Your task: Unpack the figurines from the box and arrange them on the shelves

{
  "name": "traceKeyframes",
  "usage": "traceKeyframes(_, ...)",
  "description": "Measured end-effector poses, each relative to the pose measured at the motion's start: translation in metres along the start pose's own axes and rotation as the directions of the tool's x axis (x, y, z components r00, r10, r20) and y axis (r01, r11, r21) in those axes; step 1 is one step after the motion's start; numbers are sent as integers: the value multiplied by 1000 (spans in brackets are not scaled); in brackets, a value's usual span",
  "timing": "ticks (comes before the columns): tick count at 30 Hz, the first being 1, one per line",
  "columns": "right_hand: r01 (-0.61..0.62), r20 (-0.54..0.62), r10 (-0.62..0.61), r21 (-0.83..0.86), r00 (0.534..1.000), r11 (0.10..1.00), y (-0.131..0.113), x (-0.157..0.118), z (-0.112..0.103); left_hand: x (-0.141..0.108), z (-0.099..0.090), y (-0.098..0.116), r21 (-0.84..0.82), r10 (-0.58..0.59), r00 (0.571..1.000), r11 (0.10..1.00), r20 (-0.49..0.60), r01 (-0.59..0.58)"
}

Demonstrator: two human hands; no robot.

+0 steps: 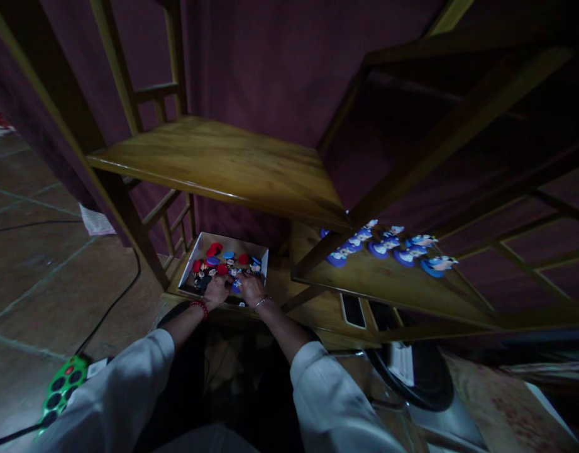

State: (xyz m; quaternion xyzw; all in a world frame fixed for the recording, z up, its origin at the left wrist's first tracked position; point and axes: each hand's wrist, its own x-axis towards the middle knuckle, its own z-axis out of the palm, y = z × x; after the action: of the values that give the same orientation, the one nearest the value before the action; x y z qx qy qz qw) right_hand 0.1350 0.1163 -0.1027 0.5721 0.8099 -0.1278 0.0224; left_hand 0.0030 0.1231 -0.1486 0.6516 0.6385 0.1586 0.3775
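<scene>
A shallow white box [265, 260] on the low wooden shelf holds several small figures with red, blue and purple parts. Both of my hands reach over its near edge. My left hand [217, 292], with a red bead bracelet at the wrist, is in the box's near part, its fingertips among dark pieces. Close beside it on the right, my right hand [252, 290] has its fingers bent at a small blue-purple figure [237, 285]. The fingertips are small and dim, so what either hand grips cannot be made out.
Above the box juts a wooden shelf board [223, 163]. Several blue-and-white figurines [386, 244] stand on the shelf at right. A phone-like device [353, 310] lies below them. A green power strip [63, 390] and cables are on the floor at left.
</scene>
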Motion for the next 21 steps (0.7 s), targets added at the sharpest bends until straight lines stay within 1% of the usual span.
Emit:
traceKeyframes(4, -54, -16, 53, -19, 998, 998, -4, -4, -6, -5, -4, 5, -25, 32, 999, 999, -7, -33)
traceKeyframes(7, -81, -27, 81, -1, 996, 997, -7, -8, -9, -10, -7, 9, -49, 46, 999, 998, -18, -47)
traceKeyframes(15, -40, -79, 44, 50, 996, 998, -14, -18, -21, -23, -14, 20, -124, 60, 995, 990, -74, -69)
traceKeyframes(21, 7, -140, 11, 129, 990, 992, -16, -23, -22, -29, -18, 25, -168, 48, 990, 983, -130, -70)
